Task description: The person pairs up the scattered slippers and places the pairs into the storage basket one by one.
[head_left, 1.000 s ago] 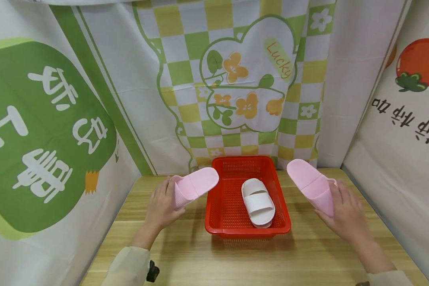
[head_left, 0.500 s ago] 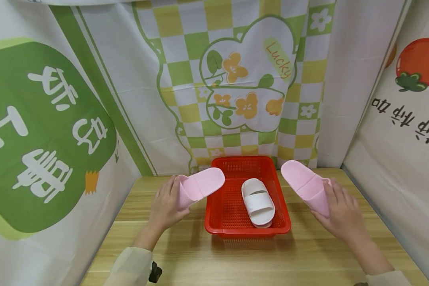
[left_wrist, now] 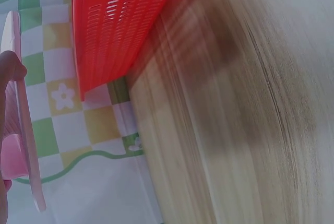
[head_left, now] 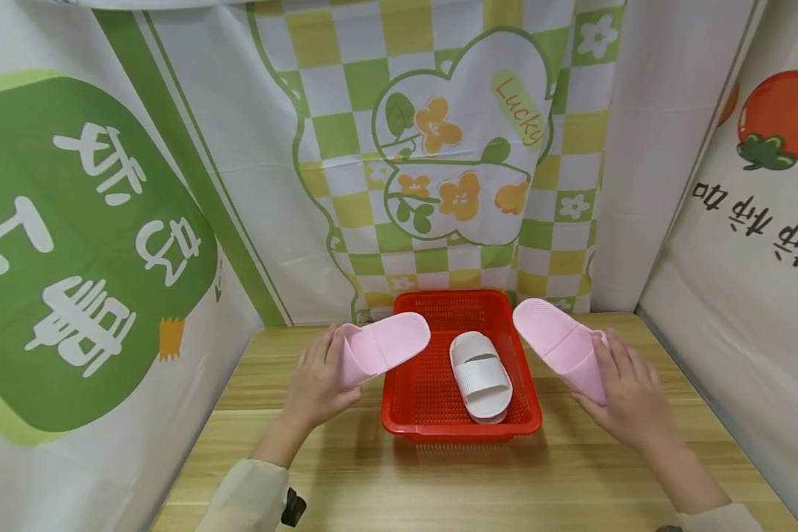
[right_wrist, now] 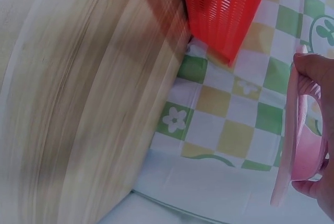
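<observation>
In the head view my left hand (head_left: 318, 380) grips a pink slipper (head_left: 394, 343) by its strap end, and the toe-to-heel sole points right, its tip over the left rim of a red basket (head_left: 392, 399). My right hand (head_left: 632, 391) holds another pink slipper (head_left: 550, 329) the same way, its sole slanting up and left to the basket's right rim. White slippers (head_left: 482, 377) lie in the right half of the basket, one seemingly stacked on another. Both wrist views show the pink slippers edge-on, off the table, with the left slipper (left_wrist: 23, 114) and right slipper (right_wrist: 292, 135) pinched by thumb and fingers.
The wooden table (head_left: 346, 480) runs under the basket and ends at fabric walls on the left, back and right. A checkered curtain (head_left: 452, 185) hangs directly behind the basket. A dark wrist device (head_left: 293, 507) sits by the left sleeve.
Both hands have moved inward with their pink slippers, the left one to the right and the right one to the left. The basket and white slippers have stayed in place.
</observation>
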Demonstrator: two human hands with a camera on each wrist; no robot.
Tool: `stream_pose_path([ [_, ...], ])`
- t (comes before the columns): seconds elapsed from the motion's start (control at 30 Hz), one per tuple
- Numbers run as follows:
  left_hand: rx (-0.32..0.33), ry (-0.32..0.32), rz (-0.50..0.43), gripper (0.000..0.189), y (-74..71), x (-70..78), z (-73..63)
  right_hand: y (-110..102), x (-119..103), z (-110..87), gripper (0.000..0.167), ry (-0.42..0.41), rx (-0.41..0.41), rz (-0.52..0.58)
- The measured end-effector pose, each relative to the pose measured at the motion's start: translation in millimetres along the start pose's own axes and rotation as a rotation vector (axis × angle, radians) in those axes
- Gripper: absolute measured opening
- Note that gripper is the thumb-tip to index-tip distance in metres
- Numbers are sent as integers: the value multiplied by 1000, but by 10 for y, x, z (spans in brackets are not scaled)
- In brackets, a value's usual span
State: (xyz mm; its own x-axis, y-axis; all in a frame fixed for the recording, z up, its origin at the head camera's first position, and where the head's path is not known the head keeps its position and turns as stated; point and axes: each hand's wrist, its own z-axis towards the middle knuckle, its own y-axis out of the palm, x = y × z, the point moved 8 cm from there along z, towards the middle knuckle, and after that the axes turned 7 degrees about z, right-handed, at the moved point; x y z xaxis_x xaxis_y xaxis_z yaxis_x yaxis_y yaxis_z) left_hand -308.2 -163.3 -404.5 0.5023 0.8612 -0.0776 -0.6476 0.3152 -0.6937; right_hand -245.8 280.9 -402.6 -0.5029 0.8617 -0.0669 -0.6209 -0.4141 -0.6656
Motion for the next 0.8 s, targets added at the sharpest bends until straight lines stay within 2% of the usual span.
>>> stream_pose_path([
  [0.37,19,51,-1,104,-43,142,50,-1,-80,42,96,-30,6,6],
  [0.8,2,93,-7,102,-68,277,106,-11,-164,95,94,-52,0,38],
])
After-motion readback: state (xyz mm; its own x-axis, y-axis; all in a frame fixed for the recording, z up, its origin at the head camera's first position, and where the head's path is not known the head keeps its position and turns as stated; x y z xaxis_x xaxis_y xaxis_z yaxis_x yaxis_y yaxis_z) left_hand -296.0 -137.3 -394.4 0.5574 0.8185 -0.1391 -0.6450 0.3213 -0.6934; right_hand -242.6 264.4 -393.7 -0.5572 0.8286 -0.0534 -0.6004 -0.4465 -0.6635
